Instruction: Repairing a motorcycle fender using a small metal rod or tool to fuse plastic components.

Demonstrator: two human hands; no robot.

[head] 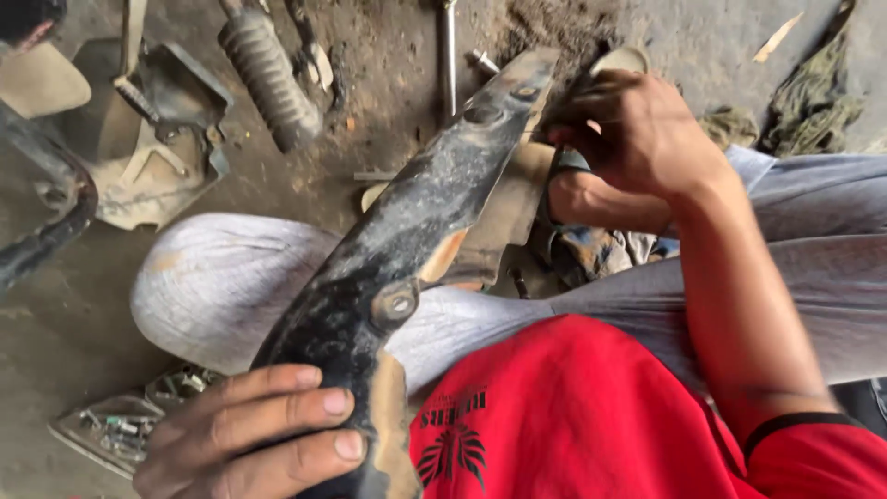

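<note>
Head view looks down on a long, black, scuffed plastic panel (407, 240) lying across the person's grey-trousered knee (222, 277). It looks stiff yet light, dusty rather than slick, best gripped along its edges. At its near end, the left hand (249, 434) has its fingers clamped together over the edge. At the far end, the right hand (637, 129) curls its fingers on the tip; whether they pinch something small I cannot tell. Beyond the left fingers sits a clear tray of screws (120, 430).
</note>
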